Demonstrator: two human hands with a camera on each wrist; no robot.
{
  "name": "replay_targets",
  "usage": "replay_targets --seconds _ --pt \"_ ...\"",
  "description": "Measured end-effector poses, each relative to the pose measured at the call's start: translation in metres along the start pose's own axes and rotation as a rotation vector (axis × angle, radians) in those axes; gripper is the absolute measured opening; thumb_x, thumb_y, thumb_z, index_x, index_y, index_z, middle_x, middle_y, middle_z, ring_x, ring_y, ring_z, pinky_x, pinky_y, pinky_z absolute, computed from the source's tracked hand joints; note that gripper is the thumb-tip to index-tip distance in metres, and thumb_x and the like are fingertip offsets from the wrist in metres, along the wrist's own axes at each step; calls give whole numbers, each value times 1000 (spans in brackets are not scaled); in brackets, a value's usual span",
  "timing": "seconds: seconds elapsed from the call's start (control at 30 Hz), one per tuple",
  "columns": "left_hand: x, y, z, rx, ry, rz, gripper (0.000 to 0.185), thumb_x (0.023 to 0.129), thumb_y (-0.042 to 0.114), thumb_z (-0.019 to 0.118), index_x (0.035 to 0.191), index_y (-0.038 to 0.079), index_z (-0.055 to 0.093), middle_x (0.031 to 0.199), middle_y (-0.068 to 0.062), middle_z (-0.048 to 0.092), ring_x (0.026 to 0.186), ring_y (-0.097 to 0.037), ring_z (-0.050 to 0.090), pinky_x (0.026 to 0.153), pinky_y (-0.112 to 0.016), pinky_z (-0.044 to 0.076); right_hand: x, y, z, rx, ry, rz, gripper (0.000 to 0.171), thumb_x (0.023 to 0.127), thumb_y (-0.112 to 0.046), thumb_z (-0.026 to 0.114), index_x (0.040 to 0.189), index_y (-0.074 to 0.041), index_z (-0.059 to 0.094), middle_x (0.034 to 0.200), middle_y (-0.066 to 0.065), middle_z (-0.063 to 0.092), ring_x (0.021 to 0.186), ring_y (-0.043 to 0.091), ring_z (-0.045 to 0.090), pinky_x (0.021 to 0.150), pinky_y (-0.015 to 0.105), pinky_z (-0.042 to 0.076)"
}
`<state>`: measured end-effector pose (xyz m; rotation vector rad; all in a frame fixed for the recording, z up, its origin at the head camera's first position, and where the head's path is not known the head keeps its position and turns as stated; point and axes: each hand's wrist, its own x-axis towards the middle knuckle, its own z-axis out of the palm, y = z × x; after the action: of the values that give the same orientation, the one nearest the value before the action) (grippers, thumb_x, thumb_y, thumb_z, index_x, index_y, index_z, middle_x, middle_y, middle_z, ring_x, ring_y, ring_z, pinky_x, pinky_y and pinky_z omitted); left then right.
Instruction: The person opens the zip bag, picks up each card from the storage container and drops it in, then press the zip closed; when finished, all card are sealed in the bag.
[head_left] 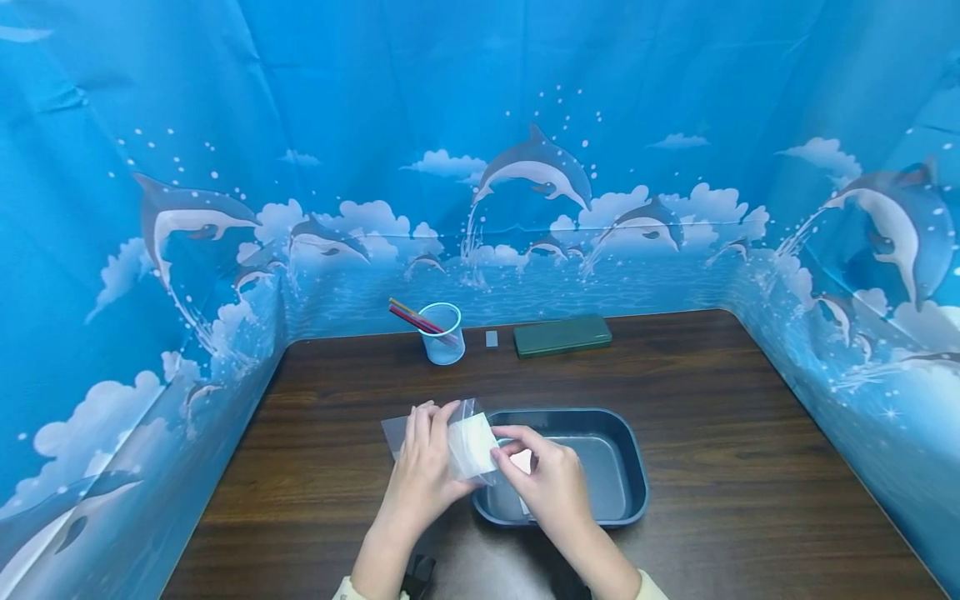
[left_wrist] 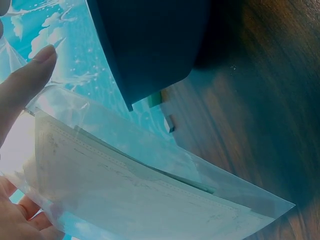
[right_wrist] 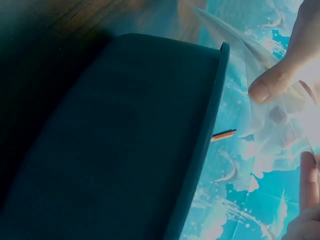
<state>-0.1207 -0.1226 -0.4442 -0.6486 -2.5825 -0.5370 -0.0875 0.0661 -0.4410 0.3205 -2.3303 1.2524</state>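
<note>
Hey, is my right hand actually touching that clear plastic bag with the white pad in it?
Touching. In the right wrist view, the right hand presses its thumb on the clear plastic bag; the head view shows its fingers at the bag's edge.

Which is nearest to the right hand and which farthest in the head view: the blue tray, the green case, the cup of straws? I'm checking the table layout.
From the right hand:
1. Blue tray, directly under and beside the hand, front centre.
2. Green case, at the back edge, straight ahead.
3. Cup of straws, at the back, further left than the case.
</note>
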Motion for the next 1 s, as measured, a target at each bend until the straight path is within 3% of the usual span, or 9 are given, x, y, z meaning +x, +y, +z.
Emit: replay_targets --seconds 0.33,0.47,0.63,1.0 --pt "0 1 1 -12 18 3 110 47 40 96 136 4 41 119 -16 45 122 -34 38 103 -53 36 -2 -3 7 -35 -126 25 31 83 -26 77 113 -31 71 82 -20 66 40 0 32 35 20 31" --pt "0 2 0 -13 11 2 110 48 39 96 137 4 41 119 -16 45 123 -34 39 105 -53 33 -2 -3 8 -40 -172 32 33 85 -25 75 116 -32 69 83 -19 67 38 1 31 34 21 31" --pt "-1 2 1 -9 13 15 108 50 38 95 137 4 41 119 -16 45 123 -34 40 107 -53 30 -2 -3 8 -55 -207 11 33 87 -25 73 119 -32 68 85 -18 66 40 0 34 35 20 32" --pt "-2 2 4 -9 3 3 110 49 40 95 137 5 40 120 -16 44 122 -34 39 103 -52 37 -2 -1 6 -47 -256 -6 32 90 -23 69 121 -30 67 98 -10 69 40 0 35 37 19 35"
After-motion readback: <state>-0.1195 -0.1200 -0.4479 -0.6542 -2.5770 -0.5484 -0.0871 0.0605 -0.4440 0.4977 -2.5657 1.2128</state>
